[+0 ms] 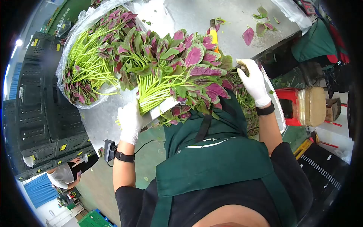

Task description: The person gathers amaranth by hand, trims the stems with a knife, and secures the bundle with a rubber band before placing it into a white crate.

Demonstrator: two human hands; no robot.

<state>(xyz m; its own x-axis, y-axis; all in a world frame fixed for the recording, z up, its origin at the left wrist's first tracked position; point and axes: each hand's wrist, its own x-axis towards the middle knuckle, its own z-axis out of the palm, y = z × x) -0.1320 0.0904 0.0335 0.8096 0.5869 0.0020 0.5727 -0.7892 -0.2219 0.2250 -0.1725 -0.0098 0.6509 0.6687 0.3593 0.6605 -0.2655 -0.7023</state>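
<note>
A big bunch of red-and-green amaranth lies across the near edge of the metal table, cut stems to the left and leaves to the right. My left hand, in a white glove, is closed beside the stem ends, with a light green bit of stem showing at its outer edge. White-gloved too, my right hand is over a white-rimmed bin of loose leaves, right of the bunch. Its thumb and fingers come together round something dark and small that I cannot make out.
A clear plastic bag of more amaranth stands at left. Beyond the bunch lies a yellow-handled knife. Loose leaves are scattered at the far right. Black crates, a red stool and another person are around the table.
</note>
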